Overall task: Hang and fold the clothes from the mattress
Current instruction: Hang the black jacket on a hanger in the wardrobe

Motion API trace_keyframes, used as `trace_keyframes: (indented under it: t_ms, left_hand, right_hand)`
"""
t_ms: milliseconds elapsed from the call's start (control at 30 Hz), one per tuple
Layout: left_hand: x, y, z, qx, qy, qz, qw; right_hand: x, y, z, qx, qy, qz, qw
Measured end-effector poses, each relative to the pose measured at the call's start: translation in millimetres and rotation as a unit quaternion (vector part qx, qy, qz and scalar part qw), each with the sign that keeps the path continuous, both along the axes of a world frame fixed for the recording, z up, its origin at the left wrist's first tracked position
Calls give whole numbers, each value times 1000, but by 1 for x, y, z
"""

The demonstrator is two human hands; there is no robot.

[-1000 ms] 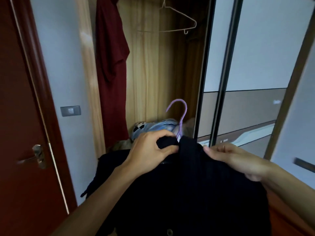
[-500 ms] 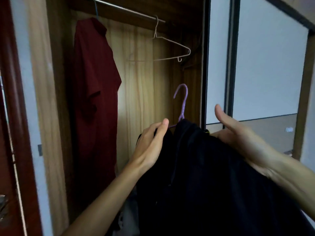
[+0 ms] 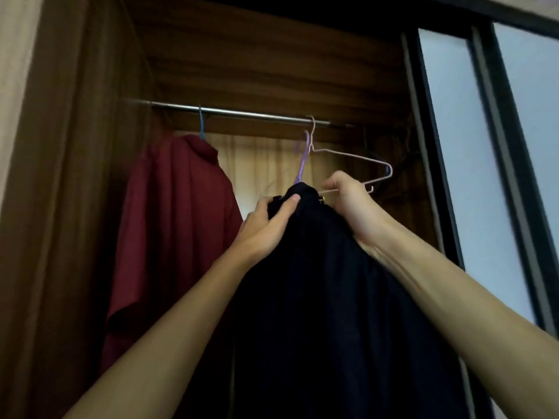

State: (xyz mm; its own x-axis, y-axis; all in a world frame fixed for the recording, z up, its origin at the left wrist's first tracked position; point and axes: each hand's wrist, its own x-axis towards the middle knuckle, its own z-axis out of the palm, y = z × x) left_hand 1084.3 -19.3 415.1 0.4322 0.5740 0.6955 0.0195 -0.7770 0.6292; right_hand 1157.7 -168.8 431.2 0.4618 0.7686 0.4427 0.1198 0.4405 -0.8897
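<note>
Overhead: black garment raised toward the wardrobe rod

Left hand [image 3: 266, 225] clenched on the collar of the black garment [image 3: 332, 297], thumb pressed over the top fold. Right hand [image 3: 351, 204] closed on the garment's far shoulder, fingers curled out of sight behind the cloth. Garment hangs down between both forearms. Purple hanger [image 3: 303, 160] hook sticks up from the collar, just above the left grip, below the metal rod [image 3: 242, 111]. Empty wire hanger [image 3: 348, 155] on the rod beside it; red shirt [image 3: 172, 222] hangs further left.
</note>
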Motion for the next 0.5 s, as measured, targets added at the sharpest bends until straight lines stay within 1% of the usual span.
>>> trace_keyframes:
  t_ms: [200,300,367,433,467,500]
  left_hand:
    - [25,65,77,32,-48,77,995]
    - [31,97,112,44,-39,120,991]
    - [35,118,130,66,-22,144,987]
    - [37,142,149,85,3,157,984]
    - [39,151,158,85,15,166,982]
    - [41,162,166,85,20,174,981]
  right_hand:
    - [15,67,92,75,-113,-63,989]
    - [27,104,128,119,-173,-47,977]
    - [32,124,147,102,-177,-66,977]
    - [36,151,166,80,-177,-63,979]
    - [38,165,174,86,-177,-67,978]
    - [37,174,182,67,-190,-75,977]
